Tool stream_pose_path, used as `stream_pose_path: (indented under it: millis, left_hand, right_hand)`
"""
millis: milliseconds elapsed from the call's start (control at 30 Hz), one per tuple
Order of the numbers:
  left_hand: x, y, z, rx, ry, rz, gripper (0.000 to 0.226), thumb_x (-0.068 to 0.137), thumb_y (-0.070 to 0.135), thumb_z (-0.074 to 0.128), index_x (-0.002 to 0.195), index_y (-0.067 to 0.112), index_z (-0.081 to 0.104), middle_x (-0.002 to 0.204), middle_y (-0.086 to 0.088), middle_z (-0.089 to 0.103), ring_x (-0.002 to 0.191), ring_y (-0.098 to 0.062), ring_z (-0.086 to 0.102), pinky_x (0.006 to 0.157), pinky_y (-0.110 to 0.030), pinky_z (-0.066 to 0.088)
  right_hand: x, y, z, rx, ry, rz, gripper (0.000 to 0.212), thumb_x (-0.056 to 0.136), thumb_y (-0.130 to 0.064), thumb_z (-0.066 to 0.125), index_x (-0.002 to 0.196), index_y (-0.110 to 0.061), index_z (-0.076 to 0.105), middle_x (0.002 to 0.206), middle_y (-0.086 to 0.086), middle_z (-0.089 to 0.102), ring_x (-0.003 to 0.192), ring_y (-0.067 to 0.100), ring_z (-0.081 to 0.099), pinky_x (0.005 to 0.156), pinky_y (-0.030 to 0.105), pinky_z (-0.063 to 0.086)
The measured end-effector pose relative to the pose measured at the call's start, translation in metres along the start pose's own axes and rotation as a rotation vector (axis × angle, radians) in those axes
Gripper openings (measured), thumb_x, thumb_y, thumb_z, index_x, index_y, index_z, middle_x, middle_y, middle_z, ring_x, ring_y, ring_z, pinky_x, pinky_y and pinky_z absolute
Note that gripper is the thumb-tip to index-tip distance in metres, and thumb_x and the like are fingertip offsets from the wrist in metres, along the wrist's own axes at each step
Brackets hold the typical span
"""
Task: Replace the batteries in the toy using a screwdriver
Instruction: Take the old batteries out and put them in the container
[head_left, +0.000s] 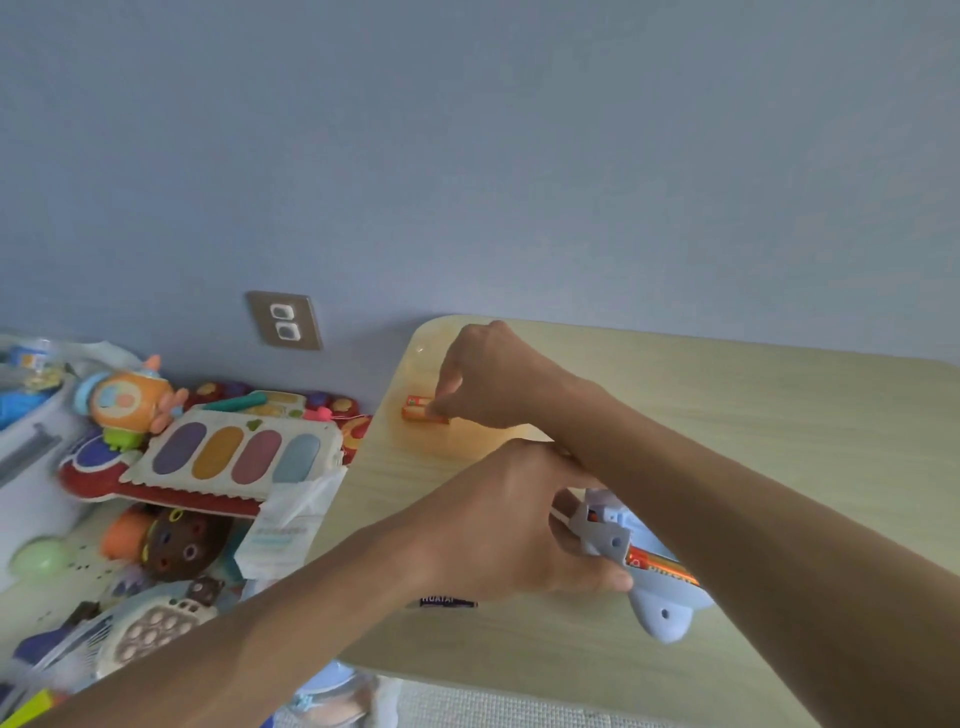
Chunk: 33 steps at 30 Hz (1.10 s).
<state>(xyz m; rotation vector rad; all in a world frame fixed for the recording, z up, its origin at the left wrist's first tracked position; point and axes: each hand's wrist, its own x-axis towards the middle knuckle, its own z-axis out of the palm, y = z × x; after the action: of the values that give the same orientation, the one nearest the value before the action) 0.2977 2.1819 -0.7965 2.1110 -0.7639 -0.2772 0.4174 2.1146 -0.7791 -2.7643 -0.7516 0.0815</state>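
A light blue plastic toy (662, 613) lies on the pale wooden table (779, 415) with its battery bay uncovered and an orange battery (657, 564) seated inside. My left hand (498, 525) grips the toy's left end. My right hand (493, 379) reaches across to the table's far left corner and pinches an orange battery pack (418, 408) lying there. A dark battery (448, 603) lies on the table just under my left wrist. No screwdriver is visible.
Left of the table the floor is crowded with toys: a pastel xylophone (234, 452), an orange round figure (130, 400), a brown cookie toy (182, 540), a pop-button game (150, 629). A wall socket (284, 320) sits on the blue wall behind.
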Motion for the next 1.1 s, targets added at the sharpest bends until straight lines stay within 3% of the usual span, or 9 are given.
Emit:
stream_pose_path:
  millis: [167, 267, 500, 633, 733, 833, 933, 1033, 1100]
  left_hand:
    - [0.000, -0.002, -0.001, 0.005, 0.002, -0.022, 0.056, 0.081, 0.026, 0.091, 0.133, 0.033, 0.070, 0.114, 0.011, 0.075, 0.100, -0.013, 0.076, 0.089, -0.035, 0.062]
    - [-0.001, -0.002, -0.003, 0.006, 0.004, -0.060, 0.057, 0.078, 0.026, 0.094, 0.128, 0.037, 0.070, 0.112, 0.017, 0.077, 0.097, -0.006, 0.075, 0.086, -0.027, 0.063]
    - [-0.002, 0.005, -0.006, 0.126, 0.023, -0.062, 0.054, 0.073, 0.037, 0.096, 0.118, 0.041, 0.067, 0.122, 0.039, 0.064, 0.107, 0.009, 0.063, 0.086, -0.007, 0.048]
    - [0.000, 0.002, -0.005, 0.234, 0.059, -0.038, 0.055, 0.065, 0.054, 0.094, 0.112, 0.047, 0.066, 0.123, 0.043, 0.059, 0.112, 0.013, 0.054, 0.085, -0.004, 0.039]
    - [0.000, 0.000, 0.000, 0.277, 0.062, -0.018, 0.060, 0.064, 0.061, 0.092, 0.115, 0.052, 0.062, 0.119, 0.040, 0.060, 0.116, 0.018, 0.050, 0.087, -0.002, 0.035]
    - [0.001, 0.000, 0.003, 0.329, 0.060, 0.021, 0.063, 0.068, 0.061, 0.090, 0.121, 0.053, 0.056, 0.126, 0.035, 0.058, 0.125, 0.017, 0.048, 0.096, -0.005, 0.036]
    - [0.002, 0.003, 0.005, 0.391, 0.042, 0.134, 0.066, 0.073, 0.061, 0.086, 0.129, 0.054, 0.050, 0.146, 0.037, 0.042, 0.140, 0.009, 0.043, 0.110, -0.015, 0.036]
    - [0.001, 0.011, 0.008, 0.414, -0.053, 0.210, 0.047, 0.085, 0.051, 0.080, 0.122, 0.057, 0.050, 0.149, 0.038, 0.029, 0.138, 0.010, 0.041, 0.106, -0.017, 0.039]
    - [0.000, 0.015, 0.010, 0.446, -0.119, 0.238, 0.036, 0.093, 0.046, 0.074, 0.119, 0.057, 0.052, 0.151, 0.036, 0.022, 0.137, 0.011, 0.037, 0.102, -0.015, 0.041]
  right_hand:
    - [-0.046, 0.014, -0.047, 0.069, 0.095, 0.006, 0.024, 0.092, -0.035, 0.075, 0.111, -0.021, 0.080, 0.123, -0.002, 0.074, 0.114, 0.018, 0.067, 0.098, 0.034, 0.053]
    - [-0.117, 0.042, -0.068, 0.141, 0.170, 0.031, 0.029, 0.091, -0.047, 0.071, 0.114, -0.030, 0.077, 0.115, -0.016, 0.073, 0.106, 0.004, 0.066, 0.090, 0.028, 0.056]
    - [-0.249, 0.087, -0.039, 0.179, -0.006, 0.224, 0.085, 0.049, -0.091, 0.068, 0.127, -0.075, 0.038, 0.116, -0.034, 0.058, 0.110, -0.012, 0.053, 0.082, 0.015, 0.048]
    - [-0.256, 0.099, -0.020, 0.108, 0.036, 0.144, 0.093, 0.056, -0.090, 0.060, 0.140, -0.075, 0.024, 0.131, -0.032, 0.042, 0.117, -0.002, 0.036, 0.097, 0.024, 0.038]
    - [-0.255, 0.102, -0.015, 0.130, 0.141, 0.058, 0.080, 0.068, -0.077, 0.063, 0.143, -0.066, 0.035, 0.125, -0.036, 0.049, 0.115, -0.027, 0.028, 0.095, 0.017, 0.032]
    - [-0.253, 0.106, -0.009, 0.125, 0.226, 0.005, 0.076, 0.076, -0.067, 0.065, 0.147, -0.044, 0.051, 0.123, -0.028, 0.056, 0.112, -0.034, 0.030, 0.093, 0.023, 0.034]
    - [-0.251, 0.110, -0.006, 0.118, 0.258, -0.048, 0.072, 0.081, -0.064, 0.067, 0.147, -0.039, 0.053, 0.122, -0.027, 0.061, 0.110, -0.028, 0.041, 0.096, 0.029, 0.037]
    - [-0.248, 0.112, -0.005, 0.169, 0.241, -0.064, 0.064, 0.085, -0.067, 0.065, 0.143, -0.042, 0.052, 0.120, -0.021, 0.072, 0.100, -0.003, 0.062, 0.102, 0.038, 0.038]
    - [-0.248, 0.114, -0.006, 0.196, 0.263, -0.079, 0.057, 0.085, -0.065, 0.066, 0.136, -0.041, 0.059, 0.116, -0.021, 0.074, 0.094, -0.001, 0.063, 0.101, 0.037, 0.038]
